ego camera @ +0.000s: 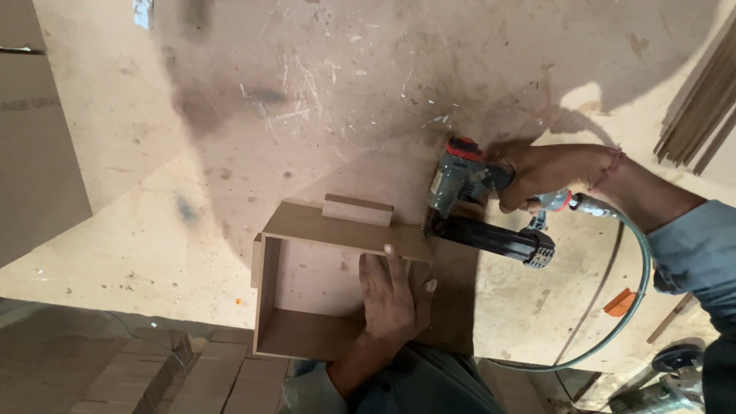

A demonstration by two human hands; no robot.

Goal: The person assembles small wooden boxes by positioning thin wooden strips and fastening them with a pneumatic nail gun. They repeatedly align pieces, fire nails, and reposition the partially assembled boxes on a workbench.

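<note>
Bracing box frame point(307, 253) under left hand point(392, 295); nail gun point(479, 207) in right hand point(537, 176).

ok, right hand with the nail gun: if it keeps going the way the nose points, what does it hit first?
The right hand aims the nail gun leftward; its nose sits at the right end of the wooden box frame's top board. That end comes first, likely already touching, though depth is unclear.

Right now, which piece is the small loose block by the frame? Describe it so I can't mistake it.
Start at the big scratched board worktop, then find the open box frame that the left hand steadies. The small wood block stands along the frame's far edge, left of the nail gun in the right hand: short, pale, separate.
</note>
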